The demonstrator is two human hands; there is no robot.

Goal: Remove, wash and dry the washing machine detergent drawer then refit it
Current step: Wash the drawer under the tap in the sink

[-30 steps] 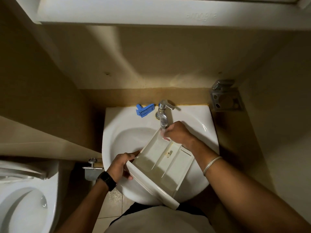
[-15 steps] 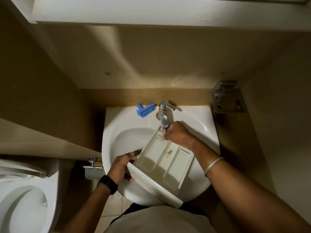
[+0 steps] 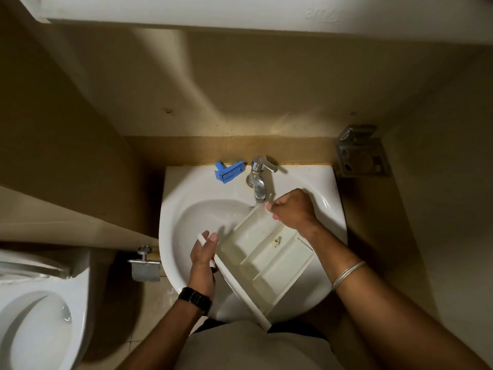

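1. The left hand [image 3: 203, 259] grips the front panel of the detergent drawer [image 3: 262, 256], fingers curled round its edge; a black watch sits on that wrist.
2. The drawer (cream, compartments facing up) spans between both hands, tilted over the sink [image 3: 186, 209].
3. The right hand [image 3: 292, 210] pinches the drawer's far corner; the tap [image 3: 258, 180] is just beyond its fingertips; a blue part [image 3: 229, 172] lies left of the tap.

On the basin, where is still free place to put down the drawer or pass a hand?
Free: the bowl's left half, between the left hand and the blue part; also the basin ledge right of the tap. Crowded: the middle and right, where the detergent drawer lies tilted under the tap, the right hand gripping its far end.
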